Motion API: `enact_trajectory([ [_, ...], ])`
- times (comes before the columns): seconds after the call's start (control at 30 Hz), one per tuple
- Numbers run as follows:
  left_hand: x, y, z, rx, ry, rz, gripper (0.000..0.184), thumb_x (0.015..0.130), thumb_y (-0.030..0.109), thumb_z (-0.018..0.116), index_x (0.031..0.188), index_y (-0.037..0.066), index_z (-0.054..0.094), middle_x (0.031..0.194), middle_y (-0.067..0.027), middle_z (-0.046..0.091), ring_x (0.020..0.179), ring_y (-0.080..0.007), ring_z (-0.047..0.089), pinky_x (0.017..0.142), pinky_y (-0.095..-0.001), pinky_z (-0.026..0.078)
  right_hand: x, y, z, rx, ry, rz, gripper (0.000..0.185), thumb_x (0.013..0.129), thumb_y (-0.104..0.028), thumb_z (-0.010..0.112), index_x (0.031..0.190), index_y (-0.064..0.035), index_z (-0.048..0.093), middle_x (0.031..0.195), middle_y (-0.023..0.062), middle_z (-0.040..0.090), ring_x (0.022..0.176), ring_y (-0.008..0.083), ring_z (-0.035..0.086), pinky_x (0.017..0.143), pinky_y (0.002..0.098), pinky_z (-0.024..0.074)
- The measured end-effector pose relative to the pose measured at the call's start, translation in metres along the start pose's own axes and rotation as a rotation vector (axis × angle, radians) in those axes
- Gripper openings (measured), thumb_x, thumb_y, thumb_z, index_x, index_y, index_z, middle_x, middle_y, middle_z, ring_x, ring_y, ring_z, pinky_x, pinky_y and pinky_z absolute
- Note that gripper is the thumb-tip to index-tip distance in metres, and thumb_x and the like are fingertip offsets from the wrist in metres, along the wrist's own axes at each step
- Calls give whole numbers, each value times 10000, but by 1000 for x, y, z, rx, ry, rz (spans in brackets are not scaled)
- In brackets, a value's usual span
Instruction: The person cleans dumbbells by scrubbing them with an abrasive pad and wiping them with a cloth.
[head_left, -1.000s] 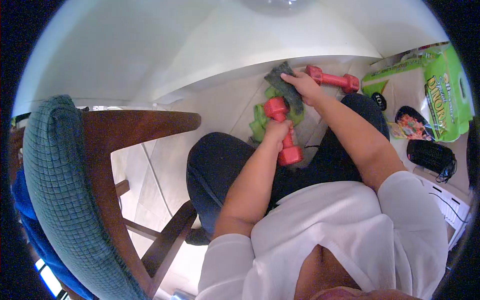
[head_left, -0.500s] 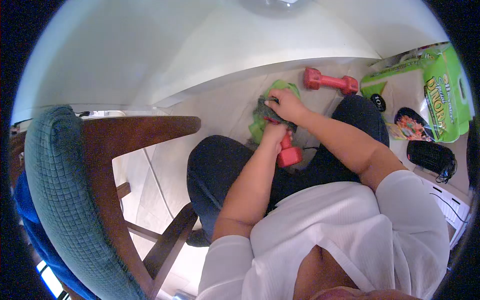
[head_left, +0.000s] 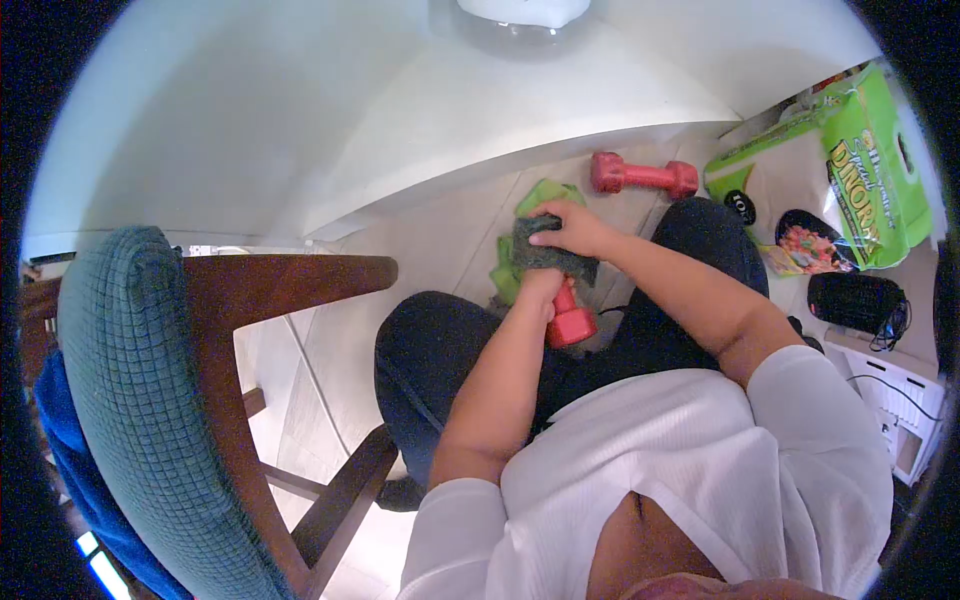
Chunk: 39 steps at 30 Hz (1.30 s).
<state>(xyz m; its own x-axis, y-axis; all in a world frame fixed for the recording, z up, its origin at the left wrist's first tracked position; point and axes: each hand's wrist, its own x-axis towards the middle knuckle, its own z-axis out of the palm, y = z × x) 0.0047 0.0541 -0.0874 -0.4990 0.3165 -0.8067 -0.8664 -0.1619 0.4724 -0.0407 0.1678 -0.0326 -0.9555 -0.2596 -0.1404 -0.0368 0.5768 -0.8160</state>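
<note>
My left hand (head_left: pixel 543 286) is closed around the handle of a red dumbbell (head_left: pixel 572 327), whose near head sticks out toward my lap. The dumbbell's far head is hidden under a dark grey-green cloth (head_left: pixel 538 252). My right hand (head_left: pixel 578 230) grips this cloth from above, fingers bent over its upper edge and thumb pressed on it. Beneath and behind the dark cloth, a bright green cloth (head_left: pixel 550 194) lies crumpled on the floor.
A second red dumbbell (head_left: pixel 643 176) lies on the tiled floor by a white panel (head_left: pixel 400 120). To the right are a green-and-white rice bag (head_left: pixel 800 190), a black device with a cord (head_left: pixel 853 302) and a white slotted box (head_left: pixel 890 400). A wooden chair (head_left: pixel 300 280) stands left.
The dark cloth now lies more spread over the dumbbell's far end, covering red that showed before. Both hands keep their holds. The whole view has shifted slightly with my head.
</note>
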Motion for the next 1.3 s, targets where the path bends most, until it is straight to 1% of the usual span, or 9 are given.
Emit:
enact_trajectory([
  [0.23,-31,26,13,35,67,2,73,770,77,488,836,52,505,607,-62,504,463,-168,481,410,-301,406,15,-5,17,-155,137,98,266,724,-267,623,822,-27,566,810,165,566,793,306,555,719,363,435],
  [0.43,-18,18,4,70,51,-38,46,754,71,514,792,50,498,594,-65,503,453,-181,483,412,-308,416,43,14,17,-229,193,178,300,738,-267,623,904,-31,543,820,152,578,762,264,573,687,345,445],
  [0.53,-17,15,1,107,25,-19,42,749,66,513,780,43,498,594,-67,506,458,-185,487,416,-311,417,40,17,-2,288,213,463,361,753,-294,617,986,-33,529,863,125,591,759,233,578,683,345,455],
  [0.57,-18,14,1,109,24,-19,42,746,64,512,777,40,499,593,-67,507,459,-187,488,418,-312,418,39,28,-5,847,31,455,474,741,-359,622,1070,-37,510,924,114,592,804,227,573,724,344,457],
  [0.7,-15,12,8,38,64,32,48,753,80,507,777,38,503,595,-62,506,463,-179,480,420,-307,412,12,11,-14,-8,-186,127,560,691,-407,653,1092,-36,525,986,131,589,889,232,561,805,323,430],
  [0.93,-24,22,9,94,59,22,52,752,50,480,797,37,501,608,-60,503,471,-160,475,410,-287,402,14,14,10,-209,-83,184,583,730,-492,544,1098,-40,527,1128,194,505,1046,351,473,908,373,367],
  [1.03,-24,21,9,80,77,-36,56,741,49,500,797,42,494,606,-58,499,471,-154,480,401,-279,400,17,9,17,-143,94,176,399,731,-369,598,947,-34,588,885,185,593,826,327,570,749,365,446],
  [1.23,-16,15,3,84,48,-21,98,730,86,559,771,52,477,592,-55,500,451,-163,482,392,-298,401,39,26,17,-204,231,242,360,761,-331,584,932,-14,588,809,158,609,753,264,592,703,329,459],
  [1.3,-16,16,2,125,49,-11,106,728,92,566,757,54,472,587,-55,501,446,-167,481,394,-303,401,53,77,10,301,288,462,383,766,-330,590,951,5,575,813,132,612,748,226,592,695,321,465],
])
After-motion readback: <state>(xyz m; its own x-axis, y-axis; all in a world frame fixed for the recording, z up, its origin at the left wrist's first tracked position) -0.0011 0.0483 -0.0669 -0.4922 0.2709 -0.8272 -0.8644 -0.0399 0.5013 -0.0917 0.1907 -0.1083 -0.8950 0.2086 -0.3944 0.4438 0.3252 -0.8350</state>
